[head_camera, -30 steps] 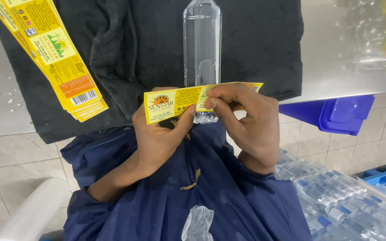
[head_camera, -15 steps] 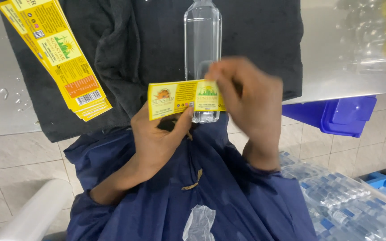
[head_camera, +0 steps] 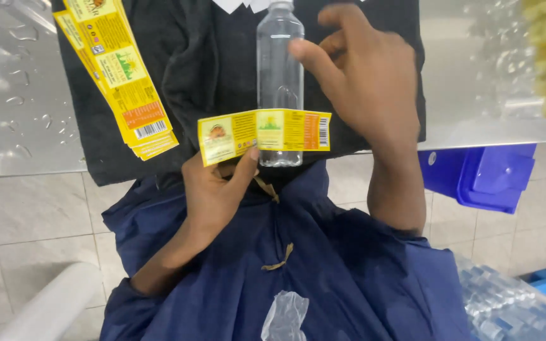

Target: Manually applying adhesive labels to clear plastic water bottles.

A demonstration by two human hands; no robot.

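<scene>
Head view: left hand (head_camera: 213, 192) pinches a yellow label (head_camera: 263, 132) across a clear bottle (head_camera: 279, 69) lying on the dark cloth (head_camera: 191, 82); right hand (head_camera: 361, 82) hovers open above. Label may skew, I judge, with one end free.

The right hand (head_camera: 364, 82) let go of the yellow label (head_camera: 263, 134) and rose with open fingers beside the clear bottle (head_camera: 279, 69). The label now lay flat across the bottle, its barcode end uncovered
</scene>
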